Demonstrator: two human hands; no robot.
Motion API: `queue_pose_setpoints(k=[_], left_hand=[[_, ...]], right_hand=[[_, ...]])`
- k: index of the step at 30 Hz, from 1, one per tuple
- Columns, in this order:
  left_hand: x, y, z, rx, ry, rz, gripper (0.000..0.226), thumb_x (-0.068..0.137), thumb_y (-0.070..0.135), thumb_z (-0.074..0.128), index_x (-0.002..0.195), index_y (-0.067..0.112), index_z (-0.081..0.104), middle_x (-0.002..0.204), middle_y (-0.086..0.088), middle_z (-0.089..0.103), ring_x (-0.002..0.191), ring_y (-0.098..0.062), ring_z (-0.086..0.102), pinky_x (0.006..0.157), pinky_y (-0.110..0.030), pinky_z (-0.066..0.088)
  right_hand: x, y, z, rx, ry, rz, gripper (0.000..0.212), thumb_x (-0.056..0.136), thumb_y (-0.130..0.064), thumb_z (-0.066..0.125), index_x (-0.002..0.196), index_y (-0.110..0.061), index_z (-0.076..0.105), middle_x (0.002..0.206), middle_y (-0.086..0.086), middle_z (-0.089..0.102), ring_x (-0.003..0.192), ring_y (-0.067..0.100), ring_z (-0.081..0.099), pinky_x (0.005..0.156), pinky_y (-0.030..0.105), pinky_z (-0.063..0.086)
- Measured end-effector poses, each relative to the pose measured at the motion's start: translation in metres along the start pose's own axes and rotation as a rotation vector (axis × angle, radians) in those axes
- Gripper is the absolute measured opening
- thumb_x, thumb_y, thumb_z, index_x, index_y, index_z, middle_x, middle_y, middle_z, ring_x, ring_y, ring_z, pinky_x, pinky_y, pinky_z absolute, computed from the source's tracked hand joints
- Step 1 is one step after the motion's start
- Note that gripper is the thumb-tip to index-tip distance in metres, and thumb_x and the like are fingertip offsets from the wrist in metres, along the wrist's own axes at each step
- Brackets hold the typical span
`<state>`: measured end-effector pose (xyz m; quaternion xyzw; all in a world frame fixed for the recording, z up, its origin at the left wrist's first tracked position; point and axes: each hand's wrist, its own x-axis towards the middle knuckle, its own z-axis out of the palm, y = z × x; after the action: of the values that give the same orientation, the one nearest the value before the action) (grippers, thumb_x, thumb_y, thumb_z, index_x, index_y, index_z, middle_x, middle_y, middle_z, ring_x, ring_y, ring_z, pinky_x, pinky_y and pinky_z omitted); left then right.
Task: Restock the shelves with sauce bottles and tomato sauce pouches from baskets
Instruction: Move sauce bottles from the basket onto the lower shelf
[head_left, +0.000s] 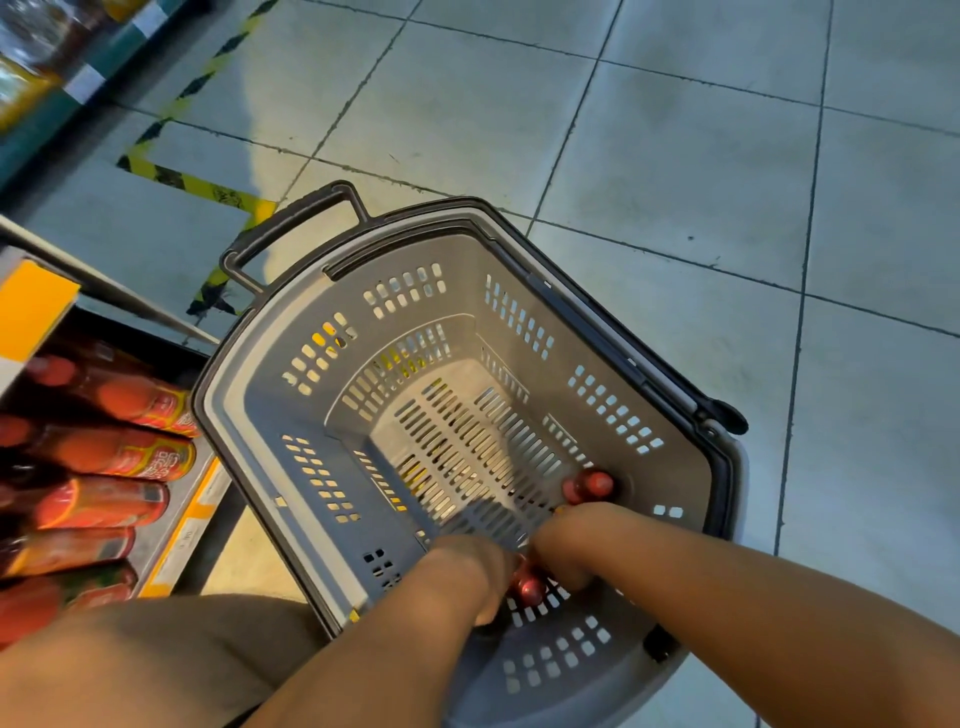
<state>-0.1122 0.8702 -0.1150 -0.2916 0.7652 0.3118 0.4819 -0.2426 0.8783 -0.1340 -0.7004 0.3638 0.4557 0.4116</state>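
A grey plastic basket (519, 322) stands on the tiled floor in front of me, and both my hands reach into its near end. My left hand (467, 571) curls its fingers round a sauce bottle whose red cap (530, 590) shows between the hands. My right hand (566, 545) curls over a second sauce bottle, its red cap (589, 486) sticking out past the knuckles. The bottles' bodies are hidden under my hands. The rest of the basket floor shows nothing lying on it.
A low shelf (197, 499) at the left holds several red sauce bottles (130, 457) lying in rows, next to the basket's left wall. The basket's dark handle (291, 223) points away from me. Yellow-black floor tape (197, 182) and another shelf (47, 104) lie far left.
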Motion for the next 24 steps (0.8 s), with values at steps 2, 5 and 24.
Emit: queue_pose_setpoints(k=[2,5,24], left_hand=[[0.002,-0.002,0.005,-0.004,0.047,-0.024,0.055,0.092,0.006,0.069,0.143,0.016,0.049,0.132,-0.014,0.063,0.121,-0.034,0.062,0.094,-0.047,0.053],[0.001,-0.008,0.009,-0.038,0.11,-0.062,0.053,0.09,0.013,0.073,0.138,0.019,0.051,0.128,-0.01,0.066,0.119,-0.032,0.064,0.095,-0.048,0.054],[-0.098,-0.036,-0.005,-0.506,0.735,-0.106,0.028,0.087,0.032,0.06,0.113,0.023,0.055,0.115,-0.011,0.069,0.109,-0.035,0.065,0.087,-0.04,0.054]], right_hand=[[0.005,0.003,0.003,-0.003,-0.007,0.009,0.054,0.095,-0.005,0.062,0.146,-0.013,0.047,0.137,0.014,0.054,0.113,0.032,0.056,0.102,0.045,0.047],[0.003,0.004,0.004,-0.008,0.032,0.01,0.051,0.093,-0.007,0.065,0.142,-0.014,0.052,0.128,0.012,0.058,0.098,0.026,0.054,0.095,0.043,0.049],[-0.06,-0.015,-0.021,0.342,0.865,0.188,0.012,0.088,-0.036,0.063,0.094,-0.033,0.053,0.08,-0.014,0.053,0.081,0.011,0.059,0.068,0.026,0.044]])
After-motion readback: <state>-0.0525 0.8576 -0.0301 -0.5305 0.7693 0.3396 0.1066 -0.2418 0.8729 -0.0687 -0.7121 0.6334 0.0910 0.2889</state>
